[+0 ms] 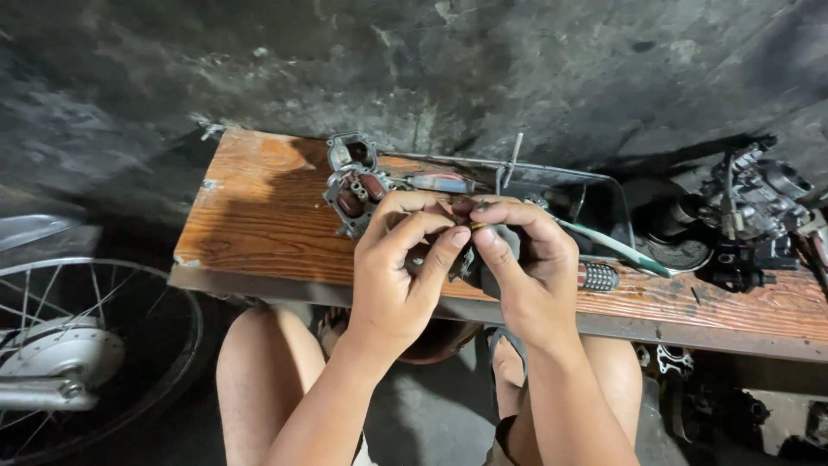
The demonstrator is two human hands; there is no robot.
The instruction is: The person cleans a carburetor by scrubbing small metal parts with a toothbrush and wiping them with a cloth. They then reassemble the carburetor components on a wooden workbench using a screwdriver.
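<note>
Item: small dark metal engine part [466,259], held over the front edge of the wooden counter [259,216].

Left hand [397,276]: fingers curled and clamped on the part from the left, thumb pressing near a small brass-coloured fitting [477,226].

Right hand [526,267]: fingers closed on the same part from the right; the part is mostly hidden between both hands.

On the counter behind: a stator plate with copper coils [354,194], a screwdriver [440,183], a dark metal tray [595,194], and an engine assembly [759,207] at the far right.

Left of the knees: a spoked wheel [78,345].

Progress, as judged: stator plate already out and lying loose; the hand-held part is mid-work, and how far it has got cannot be told.
</note>
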